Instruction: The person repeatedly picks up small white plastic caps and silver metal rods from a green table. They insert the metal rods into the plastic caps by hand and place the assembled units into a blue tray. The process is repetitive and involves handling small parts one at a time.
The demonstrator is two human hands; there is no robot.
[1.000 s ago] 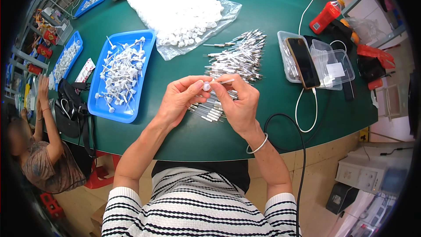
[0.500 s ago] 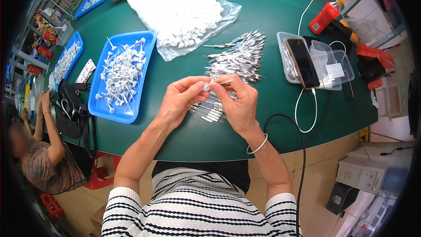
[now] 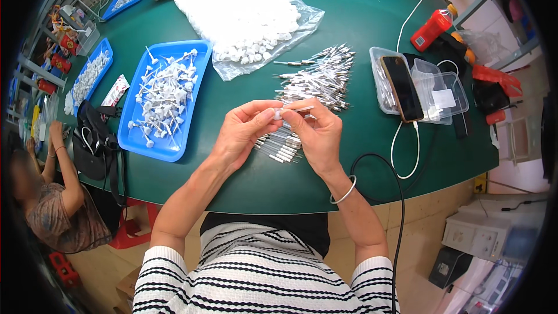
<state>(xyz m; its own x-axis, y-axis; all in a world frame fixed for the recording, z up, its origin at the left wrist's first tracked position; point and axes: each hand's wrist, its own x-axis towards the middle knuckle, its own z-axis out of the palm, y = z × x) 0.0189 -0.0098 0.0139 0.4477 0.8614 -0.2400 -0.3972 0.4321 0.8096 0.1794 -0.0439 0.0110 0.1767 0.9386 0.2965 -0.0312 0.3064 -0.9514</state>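
Note:
In front of my body my two hands meet over the table. My left hand (image 3: 237,134) pinches a small white plastic cap (image 3: 278,114) between thumb and fingertips. Closed round a thin pale rod (image 3: 302,109), my right hand (image 3: 319,139) has its thumb at the cap; the rod's inner end is hidden there. Beneath and beyond the hands lies a heap of similar thin rods with metal tips (image 3: 322,81). Past it, a clear plastic bag (image 3: 311,18) spills white caps (image 3: 250,51). Left of my hands, a blue tray (image 3: 165,151) contains many capped rods (image 3: 165,93).
On the right are a clear plastic box (image 3: 381,58), a phone (image 3: 402,90) with a white cable, and a red bottle (image 3: 431,30). A black cable (image 3: 401,221) hangs over the near edge. At left lie a black bag (image 3: 93,145) and another blue tray (image 3: 106,46); a person (image 3: 64,203) sits there.
The cap and rod have come slightly up and right, and the cap is turned so its round face shows less. Both hands keep their pinch.

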